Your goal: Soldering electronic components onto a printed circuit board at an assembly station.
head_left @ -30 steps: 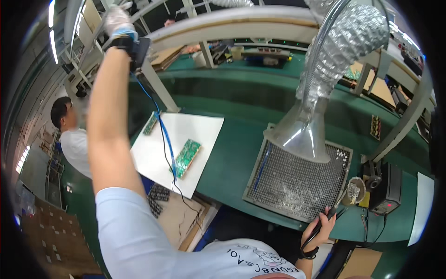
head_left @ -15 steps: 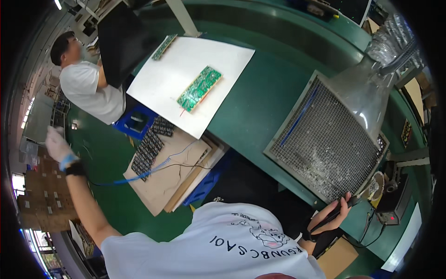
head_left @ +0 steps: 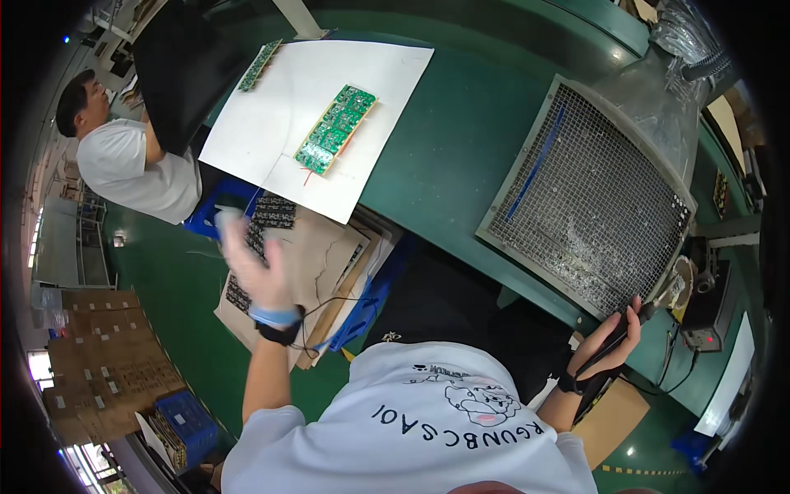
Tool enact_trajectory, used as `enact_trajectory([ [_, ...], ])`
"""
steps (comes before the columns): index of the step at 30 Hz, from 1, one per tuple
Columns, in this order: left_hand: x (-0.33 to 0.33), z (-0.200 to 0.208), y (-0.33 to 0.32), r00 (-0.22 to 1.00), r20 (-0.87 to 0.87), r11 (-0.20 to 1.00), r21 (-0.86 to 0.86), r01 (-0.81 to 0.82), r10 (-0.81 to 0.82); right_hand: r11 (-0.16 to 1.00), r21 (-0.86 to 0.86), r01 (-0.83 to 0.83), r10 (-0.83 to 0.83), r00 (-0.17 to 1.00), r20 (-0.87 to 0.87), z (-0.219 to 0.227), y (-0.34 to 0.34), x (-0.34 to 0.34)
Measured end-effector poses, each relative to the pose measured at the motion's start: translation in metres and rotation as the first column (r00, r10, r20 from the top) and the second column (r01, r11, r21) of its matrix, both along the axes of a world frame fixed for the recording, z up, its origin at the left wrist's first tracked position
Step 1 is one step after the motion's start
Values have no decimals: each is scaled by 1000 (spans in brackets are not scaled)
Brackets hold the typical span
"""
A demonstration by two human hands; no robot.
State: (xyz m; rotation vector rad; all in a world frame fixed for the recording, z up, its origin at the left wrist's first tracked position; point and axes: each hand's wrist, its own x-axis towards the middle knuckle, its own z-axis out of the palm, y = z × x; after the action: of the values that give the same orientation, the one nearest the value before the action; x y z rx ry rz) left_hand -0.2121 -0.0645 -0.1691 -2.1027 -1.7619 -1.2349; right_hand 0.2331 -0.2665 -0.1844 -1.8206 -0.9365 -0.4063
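Note:
My left hand [head_left: 257, 267], blurred by motion, is over the stacked boards on the left. Its fingers look stretched out with the thumb apart, and I see nothing held. A blue band and a black strap circle that wrist. In my right hand [head_left: 611, 339] is a soldering iron [head_left: 619, 331] with a black handle, by the near right corner of the mesh-faced hood. A green circuit board [head_left: 337, 128] lies on a white sheet [head_left: 391, 90], with a thin red wire at its near end. A smaller green board [head_left: 260, 66] rests at the sheet's far left corner.
The mesh-faced hood [head_left: 568, 189] leads to a plastic-wrapped duct [head_left: 679, 41]. Near my right hand stand a round metal holder [head_left: 680, 284] and a black soldering station [head_left: 706, 329] with a red light. Black panels [head_left: 276, 212] lie on brown boards [head_left: 317, 255]. Another person [head_left: 136, 169] sits far left.
My left hand has swung inward from the far left to above the stacked boards. My right hand stays by the hood with the soldering iron. The whole view has shifted slightly.

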Motion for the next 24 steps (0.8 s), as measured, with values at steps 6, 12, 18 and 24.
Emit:
enact_trajectory([
  [6,134,51,78,846,-54,832,-222,508,-531,1000,10,18,-17,998,-68,5,0,-3],
  [12,107,45,154,924,-347,894,-448,-13,-161,998,67,17,-7,989,-145,14,-5,0],
  [18,142,100,54,830,-151,821,-317,474,-537,998,16,58,-54,982,-178,32,-16,-1],
  [24,242,126,-5,433,-19,401,-417,816,-901,995,62,-82,94,967,-236,47,-6,8],
])
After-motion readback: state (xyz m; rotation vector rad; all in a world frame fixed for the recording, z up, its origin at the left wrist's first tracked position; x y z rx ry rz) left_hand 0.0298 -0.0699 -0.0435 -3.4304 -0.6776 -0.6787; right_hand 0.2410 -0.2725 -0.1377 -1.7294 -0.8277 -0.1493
